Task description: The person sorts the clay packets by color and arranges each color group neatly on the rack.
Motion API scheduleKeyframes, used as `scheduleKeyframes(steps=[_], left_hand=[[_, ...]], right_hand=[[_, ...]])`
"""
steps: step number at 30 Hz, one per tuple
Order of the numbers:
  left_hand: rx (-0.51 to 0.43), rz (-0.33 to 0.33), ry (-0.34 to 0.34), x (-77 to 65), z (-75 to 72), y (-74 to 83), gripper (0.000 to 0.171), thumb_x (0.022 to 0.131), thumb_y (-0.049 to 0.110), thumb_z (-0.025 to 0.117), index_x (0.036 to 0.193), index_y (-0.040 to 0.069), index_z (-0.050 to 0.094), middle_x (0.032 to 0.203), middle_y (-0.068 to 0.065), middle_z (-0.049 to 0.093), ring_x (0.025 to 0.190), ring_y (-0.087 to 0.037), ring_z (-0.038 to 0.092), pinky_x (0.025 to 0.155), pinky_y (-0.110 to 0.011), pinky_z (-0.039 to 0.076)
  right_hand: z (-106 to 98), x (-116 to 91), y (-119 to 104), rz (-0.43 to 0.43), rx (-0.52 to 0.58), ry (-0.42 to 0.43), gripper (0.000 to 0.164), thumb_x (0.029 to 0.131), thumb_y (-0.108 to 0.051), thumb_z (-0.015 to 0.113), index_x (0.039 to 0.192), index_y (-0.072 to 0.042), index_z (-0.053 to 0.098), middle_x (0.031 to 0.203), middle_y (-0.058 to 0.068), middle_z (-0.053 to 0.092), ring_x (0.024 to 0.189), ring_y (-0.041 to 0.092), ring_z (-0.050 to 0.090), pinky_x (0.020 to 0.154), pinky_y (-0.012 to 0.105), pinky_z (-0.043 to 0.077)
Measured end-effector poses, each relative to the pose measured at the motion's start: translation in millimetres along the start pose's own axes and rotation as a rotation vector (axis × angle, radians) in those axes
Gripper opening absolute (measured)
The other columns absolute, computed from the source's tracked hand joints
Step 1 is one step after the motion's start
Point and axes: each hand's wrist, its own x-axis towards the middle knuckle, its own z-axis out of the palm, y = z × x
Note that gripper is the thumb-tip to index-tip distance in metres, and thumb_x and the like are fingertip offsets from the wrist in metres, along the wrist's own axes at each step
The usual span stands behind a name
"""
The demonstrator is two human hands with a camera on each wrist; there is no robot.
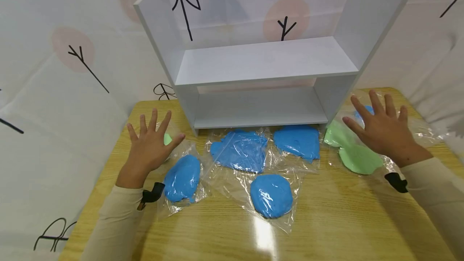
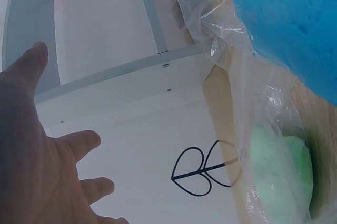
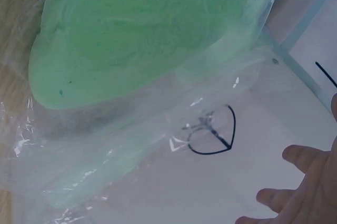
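Note:
My left hand (image 1: 148,148) is held with its fingers spread and holds nothing. Close to it lies a flat blue dough-like lump (image 1: 182,178) in a clear plastic bag, and a bagged green lump (image 2: 281,171) is partly hidden behind the hand in the head view. On the right, my other hand (image 1: 386,130) is also spread and bare, near a bagged green dough-like piece (image 3: 142,34). A bit of blue (image 1: 369,110) shows behind its fingers. Between the hands are more bagged blue lumps: one in the middle (image 1: 241,151), one at the back (image 1: 298,142), one in front (image 1: 271,195).
A white shelf unit (image 1: 266,61) stands at the back of the wood-grain table (image 1: 203,233), its lower edge just behind the bags. Pale cloth (image 1: 72,132) printed with plant drawings hangs behind and to the sides.

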Motion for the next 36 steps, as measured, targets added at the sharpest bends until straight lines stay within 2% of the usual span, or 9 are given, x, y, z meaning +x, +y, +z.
scheduleKeyframes(steps=[15,20,24,25,27,29,31,34,36], left_hand=[[-0.012,0.015,0.063,3.8,5.6,-0.1,0.087,0.095,0.074,0.033,0.162,0.024,0.011,0.168,-0.019,0.004,0.153,-0.05,0.0,0.114,-0.075,-0.009],[-0.043,0.057,0.201,4.0,9.6,2.6,0.071,0.101,0.056,0.047,0.159,0.019,0.028,0.161,-0.02,0.03,0.145,-0.046,0.03,0.115,-0.071,0.021],[-0.106,0.091,0.358,5.9,14.6,6.3,0.056,0.101,0.04,0.056,0.15,0.015,0.045,0.144,-0.02,0.054,0.126,-0.044,0.054,0.097,-0.064,0.046],[-0.125,0.095,0.393,6.5,15.9,7.4,0.053,0.101,0.037,0.057,0.148,0.014,0.049,0.139,-0.02,0.058,0.121,-0.042,0.059,0.091,-0.062,0.05],[-0.161,0.102,0.453,7.6,18.1,9.4,0.046,0.1,0.033,0.059,0.142,0.013,0.055,0.13,-0.018,0.064,0.112,-0.039,0.064,0.078,-0.057,0.055],[-0.2,0.108,0.495,8.4,20.0,11.3,0.041,0.1,0.03,0.059,0.136,0.011,0.06,0.123,-0.016,0.068,0.106,-0.036,0.067,0.068,-0.053,0.055],[-0.237,0.113,0.519,9.0,21.9,12.6,0.037,0.1,0.028,0.059,0.132,0.01,0.064,0.119,-0.014,0.07,0.104,-0.033,0.068,0.061,-0.049,0.054],[-0.275,0.122,0.541,10.4,25.0,13.6,0.033,0.1,0.025,0.059,0.128,0.009,0.066,0.114,-0.014,0.072,0.101,-0.032,0.069,0.061,-0.047,0.054],[-0.296,0.122,0.547,11.4,27.2,13.6,0.032,0.1,0.024,0.059,0.127,0.009,0.067,0.112,-0.014,0.073,0.098,-0.032,0.069,0.061,-0.046,0.055]], right_hand=[[-4,-5,-5,-0.026,0.031,0.027,0.071,0.105,-0.055,0.032,0.162,-0.018,0.01,0.164,0.03,-0.004,0.148,0.058,-0.007,0.109,0.082,-0.002],[-5,-11,-11,-0.051,0.112,0.079,0.065,0.106,-0.046,0.041,0.158,-0.009,0.027,0.159,0.034,0.017,0.143,0.061,0.016,0.107,0.08,0.015],[-8,-15,-19,-0.017,0.288,0.113,0.06,0.105,-0.038,0.047,0.154,-0.005,0.035,0.152,0.035,0.034,0.135,0.06,0.031,0.102,0.077,0.026],[-8,-16,-21,-0.011,0.335,0.134,0.059,0.105,-0.037,0.048,0.153,-0.004,0.037,0.15,0.035,0.038,0.132,0.059,0.036,0.1,0.075,0.03],[-9,-15,-26,0.003,0.41,0.188,0.056,0.104,-0.035,0.051,0.15,-0.003,0.041,0.146,0.033,0.046,0.127,0.052,0.046,0.106,0.05,0.043],[-8,-13,-30,0.019,0.476,0.244,0.055,0.103,-0.034,0.053,0.15,-0.005,0.044,0.143,0.03,0.051,0.118,0.026,0.059,0.097,0.021,0.047],[-5,-9,-35,0.042,0.553,0.288,0.055,0.102,-0.033,0.055,0.149,-0.007,0.045,0.141,0.028,0.054,0.106,0.0,0.059,0.083,0.0,0.039],[0,0,-40,0.091,0.637,0.318,0.057,0.101,-0.036,0.056,0.152,-0.013,0.043,0.143,0.025,0.054,0.097,-0.021,0.044,0.077,-0.006,0.035],[4,5,-43,0.118,0.676,0.329,0.057,0.101,-0.037,0.056,0.152,-0.016,0.043,0.144,0.023,0.053,0.103,-0.014,0.049,0.078,-0.004,0.037]])
